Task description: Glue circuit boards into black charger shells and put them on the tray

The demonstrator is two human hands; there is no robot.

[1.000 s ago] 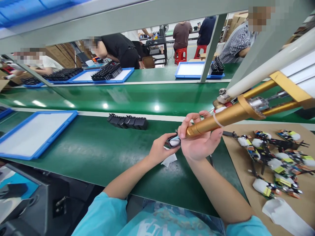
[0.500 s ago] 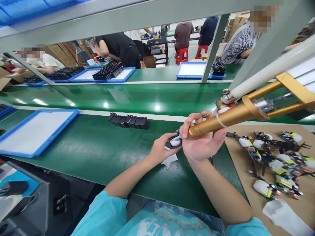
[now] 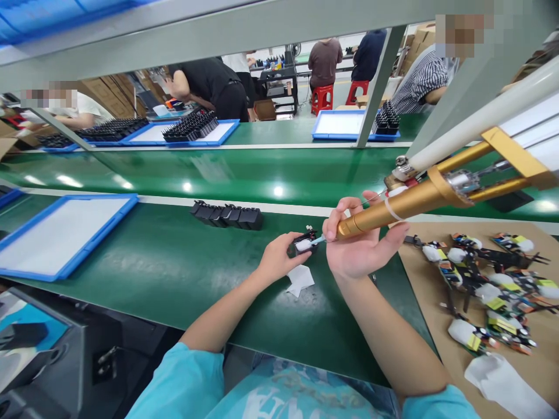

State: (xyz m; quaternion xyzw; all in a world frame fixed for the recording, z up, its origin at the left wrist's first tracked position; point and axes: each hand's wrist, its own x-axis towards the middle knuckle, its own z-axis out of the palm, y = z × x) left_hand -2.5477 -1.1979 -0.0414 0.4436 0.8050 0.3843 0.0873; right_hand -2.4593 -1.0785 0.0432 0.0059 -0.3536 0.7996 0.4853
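My left hand is closed around a small black housing with a white part inside, held just above the green bench. My right hand grips the gold barrel of a dispensing gun, whose pale tip touches the white part in the housing. The gun's white tube and gold frame run up to the right edge. A crumpled white scrap lies on the bench just below my left hand.
A row of black housings sits at the bench's far edge. A blue tray lies at left. A cardboard sheet at right bears several small circuit assemblies. Other people work at trays across the belt.
My left hand has shifted slightly left with the housing, away from my right palm. The gun's tip now shows at the housing's white part. The white scrap is more exposed.
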